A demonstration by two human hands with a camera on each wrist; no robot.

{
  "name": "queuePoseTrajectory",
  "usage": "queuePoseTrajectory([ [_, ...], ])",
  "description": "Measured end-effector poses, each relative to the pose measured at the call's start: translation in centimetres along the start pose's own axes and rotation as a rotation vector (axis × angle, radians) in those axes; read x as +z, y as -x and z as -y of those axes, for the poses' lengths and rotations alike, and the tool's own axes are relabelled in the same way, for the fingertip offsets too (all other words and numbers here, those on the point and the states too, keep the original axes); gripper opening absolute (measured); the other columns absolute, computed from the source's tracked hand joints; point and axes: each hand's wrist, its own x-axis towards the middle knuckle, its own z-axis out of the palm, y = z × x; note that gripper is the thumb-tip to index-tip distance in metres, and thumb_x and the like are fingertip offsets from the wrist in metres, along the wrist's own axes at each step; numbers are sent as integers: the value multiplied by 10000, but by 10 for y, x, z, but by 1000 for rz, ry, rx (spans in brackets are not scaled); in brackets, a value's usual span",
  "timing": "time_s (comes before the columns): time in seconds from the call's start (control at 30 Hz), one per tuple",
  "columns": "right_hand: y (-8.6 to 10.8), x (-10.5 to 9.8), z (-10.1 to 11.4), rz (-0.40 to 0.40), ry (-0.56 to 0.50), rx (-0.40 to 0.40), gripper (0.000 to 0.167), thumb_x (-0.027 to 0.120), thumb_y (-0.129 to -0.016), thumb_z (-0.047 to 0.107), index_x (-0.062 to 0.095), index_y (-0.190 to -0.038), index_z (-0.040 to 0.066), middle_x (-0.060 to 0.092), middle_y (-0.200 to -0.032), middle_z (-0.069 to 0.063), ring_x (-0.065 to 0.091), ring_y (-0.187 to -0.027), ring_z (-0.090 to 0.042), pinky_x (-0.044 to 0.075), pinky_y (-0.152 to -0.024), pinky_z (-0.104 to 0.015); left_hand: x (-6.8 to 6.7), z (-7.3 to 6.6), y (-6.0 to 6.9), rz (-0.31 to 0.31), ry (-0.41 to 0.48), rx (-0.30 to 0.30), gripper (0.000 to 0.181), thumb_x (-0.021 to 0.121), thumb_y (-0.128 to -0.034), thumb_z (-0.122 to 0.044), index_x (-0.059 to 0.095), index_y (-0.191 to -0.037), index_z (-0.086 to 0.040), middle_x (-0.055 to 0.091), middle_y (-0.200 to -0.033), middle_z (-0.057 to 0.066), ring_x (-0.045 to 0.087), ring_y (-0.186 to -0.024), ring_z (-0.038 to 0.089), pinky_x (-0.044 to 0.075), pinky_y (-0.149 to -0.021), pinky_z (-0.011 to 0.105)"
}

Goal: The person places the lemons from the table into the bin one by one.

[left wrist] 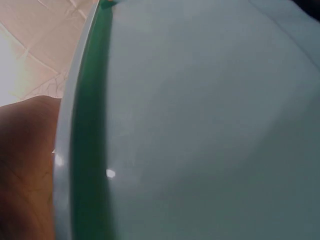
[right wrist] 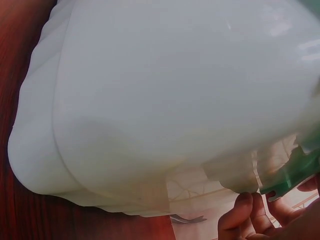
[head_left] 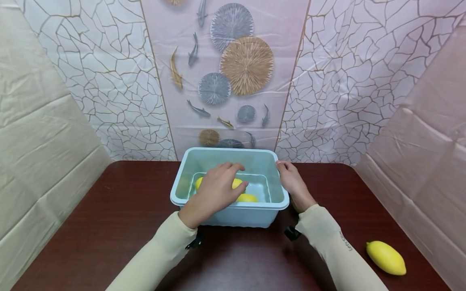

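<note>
Head: lemons [head_left: 247,198] seemingly beneath left grip [head_left: 217,186].

Head view: from my head, well back, facing forward and down on the pale-blue rectangular plastic tub [head_left: 236,216] and the white-and-pink patterned cloth backdrop [head_left: 327,81]. Left-wrist view: very near, turned sideways, facing the tub's outer wall, rim along frame left. Right-wrist view: close, also sideways, on outer wall; shares my bare right hand [head_left: 293,184] and the dark red-brown tabletop [head_left: 138,202] with the head view.
</note>
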Motion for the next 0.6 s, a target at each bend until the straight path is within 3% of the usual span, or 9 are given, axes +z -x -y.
queuePoseTrajectory([
  [0.13, -1, 0, 1, 6, -13, 1, 565, 304, -1163, 401, 379, -1588, 35, 395, -1622, -186, 389, -1474, -348, 320, -1216, -549, -13, 11, 5, 7, 13, -29, 423, 718, -1003, -364, 683, -1351, -126, 694, -1304, 105, 651, -1196, 332, 542, -976, 505],
  [0.37, -2, 0, 1, 3, -20, 9, 548, 301, -1165, 397, 397, -1567, 38, 421, -1596, -182, 410, -1446, -332, 336, -1205, -536, -37, 33, 11, 74, 156, -57, 428, 704, -1022, -332, 663, -1373, -91, 649, -1396, 124, 589, -1331, 312, 479, -1107, 500],
  [0.6, -1, 1, 2, 7, -9, 2, 567, 304, -1165, 398, 380, -1578, 18, 391, -1623, -197, 378, -1487, -355, 311, -1224, -549, -45, 53, 16, 14, 110, -104, 420, 714, -1015, -329, 675, -1367, -103, 632, -1432, 124, 579, -1342, 319, 485, -1098, 533],
])
